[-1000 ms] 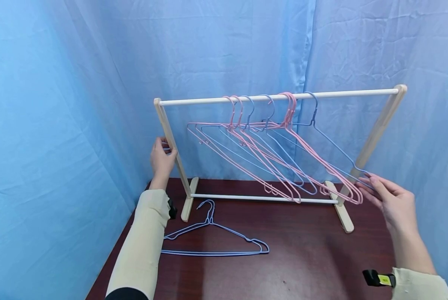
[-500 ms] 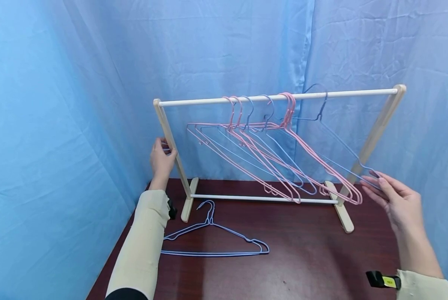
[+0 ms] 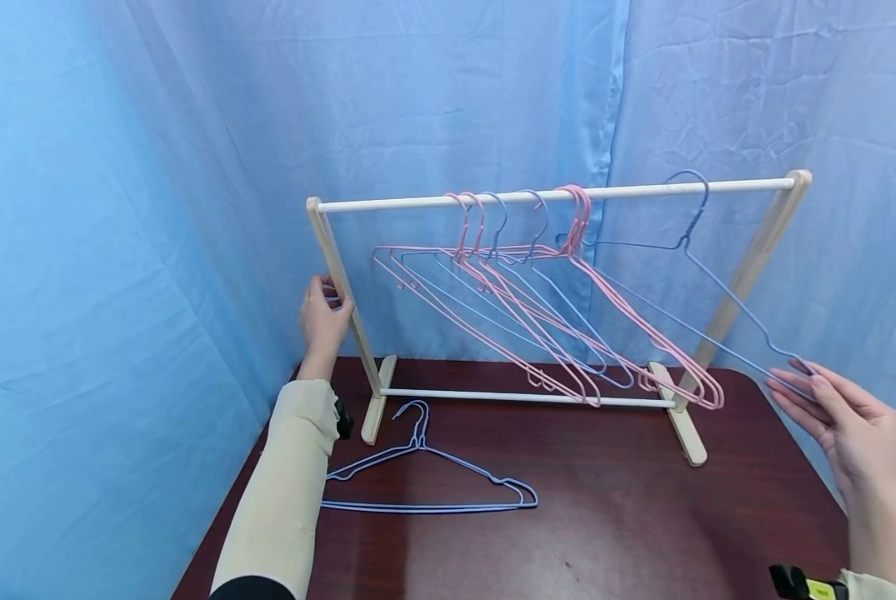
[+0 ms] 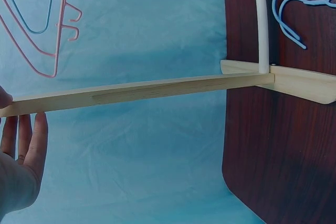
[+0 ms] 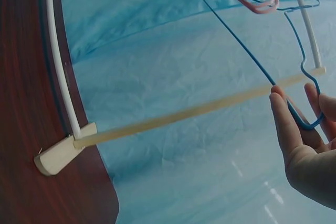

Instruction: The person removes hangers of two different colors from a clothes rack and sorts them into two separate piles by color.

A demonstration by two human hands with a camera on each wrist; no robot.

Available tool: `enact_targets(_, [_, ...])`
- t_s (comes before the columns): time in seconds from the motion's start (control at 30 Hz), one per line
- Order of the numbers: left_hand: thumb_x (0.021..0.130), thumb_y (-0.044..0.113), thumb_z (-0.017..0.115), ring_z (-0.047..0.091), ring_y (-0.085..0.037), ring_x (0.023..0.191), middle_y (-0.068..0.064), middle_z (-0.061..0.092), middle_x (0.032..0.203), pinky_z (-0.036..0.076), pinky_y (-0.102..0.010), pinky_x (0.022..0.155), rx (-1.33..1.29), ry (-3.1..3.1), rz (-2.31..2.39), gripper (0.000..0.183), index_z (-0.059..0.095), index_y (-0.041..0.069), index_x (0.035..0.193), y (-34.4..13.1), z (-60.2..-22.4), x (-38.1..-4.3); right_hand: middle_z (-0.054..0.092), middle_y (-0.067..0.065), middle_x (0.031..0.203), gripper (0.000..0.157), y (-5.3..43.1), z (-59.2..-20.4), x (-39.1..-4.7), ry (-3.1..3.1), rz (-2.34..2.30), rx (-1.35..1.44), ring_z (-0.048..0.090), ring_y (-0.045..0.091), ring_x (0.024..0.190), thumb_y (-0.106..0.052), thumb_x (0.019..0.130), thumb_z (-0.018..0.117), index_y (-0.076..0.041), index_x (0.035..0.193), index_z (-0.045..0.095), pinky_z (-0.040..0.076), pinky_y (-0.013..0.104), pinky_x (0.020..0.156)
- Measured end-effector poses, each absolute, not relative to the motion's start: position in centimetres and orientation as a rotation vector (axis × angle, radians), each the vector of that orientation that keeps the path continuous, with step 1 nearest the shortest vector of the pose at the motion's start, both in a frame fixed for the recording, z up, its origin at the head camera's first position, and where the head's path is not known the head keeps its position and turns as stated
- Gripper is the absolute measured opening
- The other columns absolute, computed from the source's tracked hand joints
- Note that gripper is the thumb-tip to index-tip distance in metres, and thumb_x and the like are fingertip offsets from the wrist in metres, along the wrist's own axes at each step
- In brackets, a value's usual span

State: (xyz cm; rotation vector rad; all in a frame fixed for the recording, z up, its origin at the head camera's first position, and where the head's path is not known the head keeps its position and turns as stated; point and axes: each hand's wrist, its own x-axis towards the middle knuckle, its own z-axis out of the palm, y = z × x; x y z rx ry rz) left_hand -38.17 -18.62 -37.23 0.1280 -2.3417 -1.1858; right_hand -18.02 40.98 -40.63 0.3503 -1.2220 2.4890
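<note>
My left hand grips the upright wooden post at the left end of a small clothes rack, thumb on one side and fingers on the other. At the right, my right hand holds a blue wire hanger by its near corner, with thumb and fingers around the bent wire. This hanger's hook loops over the white top rail near the right end, its crown standing slightly above the rail. Several pink hangers and a pair of blue ones hang from the rail's middle.
Two blue hangers lie stacked on the dark red-brown table before the rack, partly behind the left sleeve. A white lower rod joins the wooden feet. Blue curtains surround the table.
My right hand has moved right with the blue hanger, whose hook has shifted along the rail toward the right end, away from the pink ones. The left hand stays on the post.
</note>
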Motion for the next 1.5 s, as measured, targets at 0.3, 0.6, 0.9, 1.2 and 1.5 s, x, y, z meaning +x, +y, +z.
enact_targets(0.3, [0.095,0.017,0.061,0.064,-0.035,0.112,-0.019,0.059,0.122,0.054,-0.050,0.094,0.143,-2.352,-1.181,0.034,0.050,0.006,0.125,-18.8,-37.3,-38.1,0.070,0.029,0.113,0.039,43.0,-41.7,-17.2,-1.107,2.429,0.523,0.073,0.038,0.099,0.010,0.102,0.030,0.019,0.134,0.049,0.060,0.040,0.080])
enact_targets(0.6, [0.095,0.018,0.060,0.064,-0.035,0.113,-0.019,0.060,0.123,0.055,-0.050,0.094,0.145,-2.362,-1.157,0.034,0.050,0.006,0.126,-18.8,-37.5,-38.2,0.063,0.038,0.118,0.046,45.1,-43.2,-16.8,-1.061,2.508,0.797,0.067,0.045,0.108,0.011,0.103,0.013,0.023,0.137,0.041,0.058,0.044,0.087])
enact_targets(0.9, [0.095,0.018,0.061,0.064,-0.034,0.113,-0.018,0.059,0.123,0.055,-0.050,0.094,0.138,-2.363,-1.172,0.036,0.049,0.006,0.127,-18.8,-37.3,-38.1,0.064,0.034,0.122,0.050,45.7,-45.1,-16.0,-1.156,2.649,0.752,0.067,0.043,0.110,0.010,0.103,0.010,0.016,0.139,0.045,0.057,0.043,0.091])
enact_targets(1.2, [0.096,0.018,0.062,0.064,-0.035,0.112,-0.019,0.059,0.122,0.056,-0.050,0.094,0.136,-2.357,-1.176,0.035,0.050,0.005,0.126,-18.6,-37.1,-38.1,0.065,0.030,0.124,0.050,45.3,-46.8,-15.7,-1.072,2.887,0.562,0.066,0.046,0.110,0.008,0.104,0.014,0.015,0.131,0.056,0.055,0.052,0.091])
enact_targets(1.5, [0.095,0.018,0.062,0.064,-0.035,0.112,-0.019,0.059,0.122,0.055,-0.050,0.094,0.133,-2.351,-1.186,0.034,0.050,0.006,0.125,-18.6,-37.1,-38.1,0.069,0.019,0.125,0.050,44.3,-48.5,-16.0,-1.331,2.963,0.420,0.069,0.036,0.112,0.001,0.107,0.020,0.001,0.131,0.063,0.056,0.044,0.094])
